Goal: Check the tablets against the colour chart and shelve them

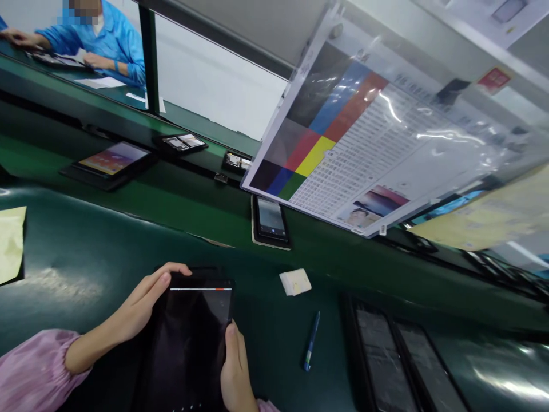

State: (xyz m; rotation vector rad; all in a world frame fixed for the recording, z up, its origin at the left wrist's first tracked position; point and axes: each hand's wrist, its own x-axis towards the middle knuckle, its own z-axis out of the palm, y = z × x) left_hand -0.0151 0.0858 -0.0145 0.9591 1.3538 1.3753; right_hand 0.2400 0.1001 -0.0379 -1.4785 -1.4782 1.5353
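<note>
A black tablet with a dark screen and a thin lit bar along its top is held between my two hands. My left hand grips its upper left corner, the index finger reaching over the top edge. Along the right edge, my right hand is closed with its thumb against the side. Both sleeves are pink. To the right of the tablet lie a folded white cloth pad and a blue pen. Part of another dark flat object shows behind the tablet's top edge.
Two dark tablets lie in a black tray at the right. A phone and a lit tablet rest on the green ledge. A colour chart sheet hangs above. A person in blue works behind the partition.
</note>
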